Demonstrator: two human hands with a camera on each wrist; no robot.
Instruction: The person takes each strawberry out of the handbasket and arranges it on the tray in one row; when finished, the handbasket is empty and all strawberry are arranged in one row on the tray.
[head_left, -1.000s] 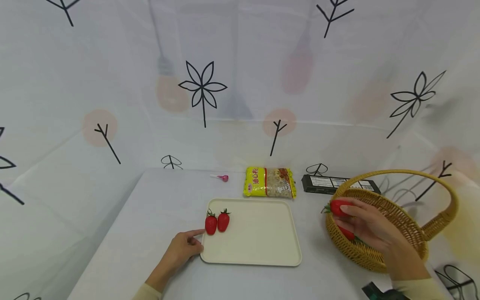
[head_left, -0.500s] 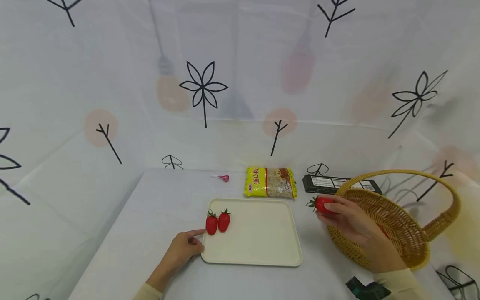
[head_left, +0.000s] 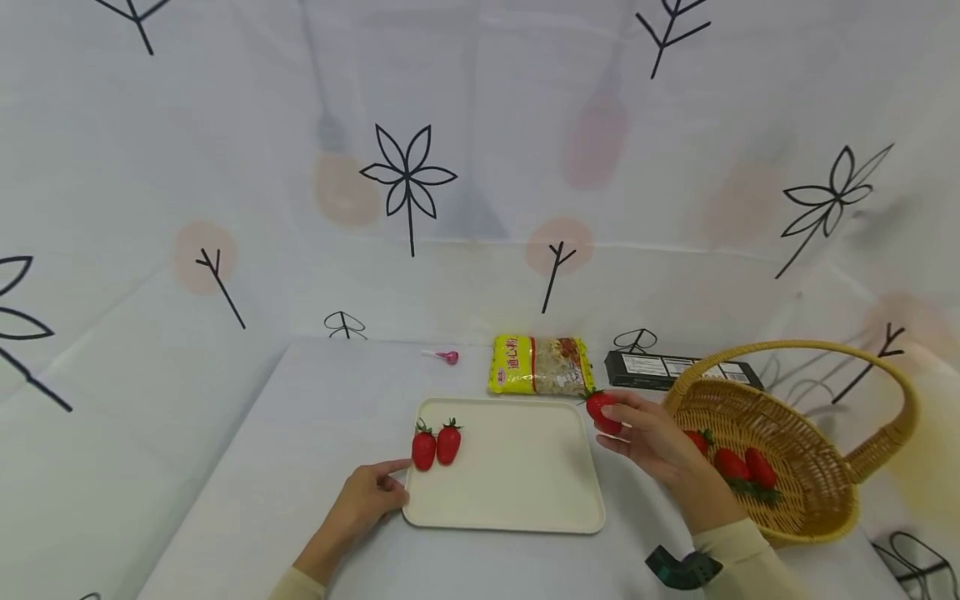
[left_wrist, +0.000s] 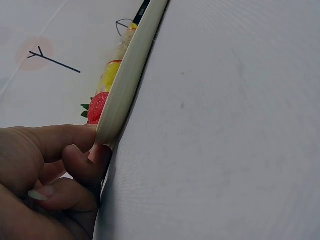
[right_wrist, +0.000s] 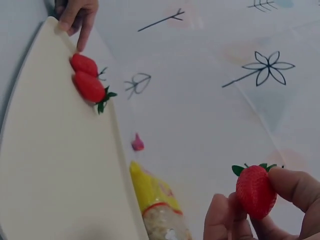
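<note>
My right hand pinches a strawberry between thumb and fingers, its green leaves facing up and left. It hangs above the right edge of a cream tray. In the right wrist view this strawberry shows whole. Two strawberries, one at the rim and one beside it, lie at the tray's upper left. My left hand holds the tray's left rim, index finger and thumb on it; the left wrist view shows the other fingers curled low by the rim.
A wicker basket with a tall handle stands at the right, with three strawberries visible inside. Behind the tray lie a yellow macaroni bag, a pink lollipop and a long black box. A patterned cloth hangs behind.
My right hand has lifted the strawberry out of the basket and carried it left to the tray's right edge. Strawberries in the basket have come into view. The left hand stays put.
</note>
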